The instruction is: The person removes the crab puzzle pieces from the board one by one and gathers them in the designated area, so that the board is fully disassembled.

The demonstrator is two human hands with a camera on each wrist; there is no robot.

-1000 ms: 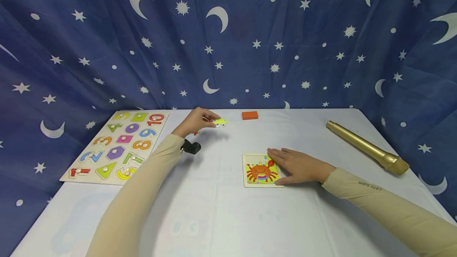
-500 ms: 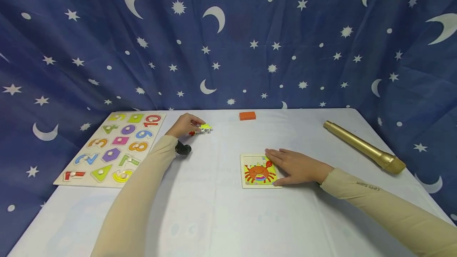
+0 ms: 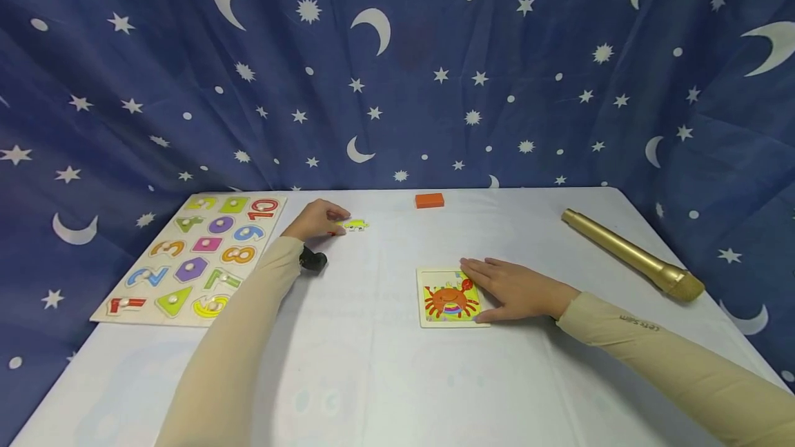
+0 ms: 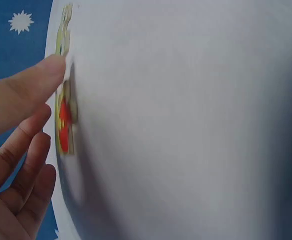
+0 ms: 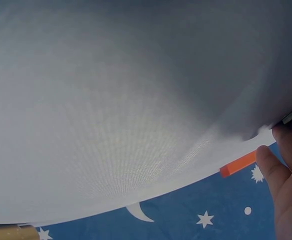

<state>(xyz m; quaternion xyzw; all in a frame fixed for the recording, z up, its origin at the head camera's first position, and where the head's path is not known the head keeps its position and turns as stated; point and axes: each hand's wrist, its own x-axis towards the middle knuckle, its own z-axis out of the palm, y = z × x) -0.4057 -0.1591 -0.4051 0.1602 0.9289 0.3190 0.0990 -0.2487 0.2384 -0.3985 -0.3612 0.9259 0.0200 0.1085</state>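
Observation:
My left hand point(image 3: 315, 219) is at the back left of the table, its thumb and fingers apart around a small puzzle piece with red on it point(image 4: 65, 125). Just right of the fingertips lies a yellow-green puzzle piece with white edges point(image 3: 356, 224). In the left wrist view the thumb overlaps the near end of that piece. My right hand point(image 3: 515, 288) rests with extended fingers on the right edge of a square crab puzzle point(image 3: 448, 301), a framed picture of an orange crab. The right wrist view catches only the fingers and a dark sliver of the frame.
A wooden number and shape board point(image 3: 186, 261) lies on the left, partly behind the left sleeve. An orange block point(image 3: 429, 201) sits at the back edge. On the right lies a gold microphone point(image 3: 633, 255). A starry blue curtain point(image 3: 397, 74) hangs behind the white table.
My left hand has moved left and down to the table with the yellow-green piece, then let go of it and drawn slightly left. The right hand stays on the crab puzzle.

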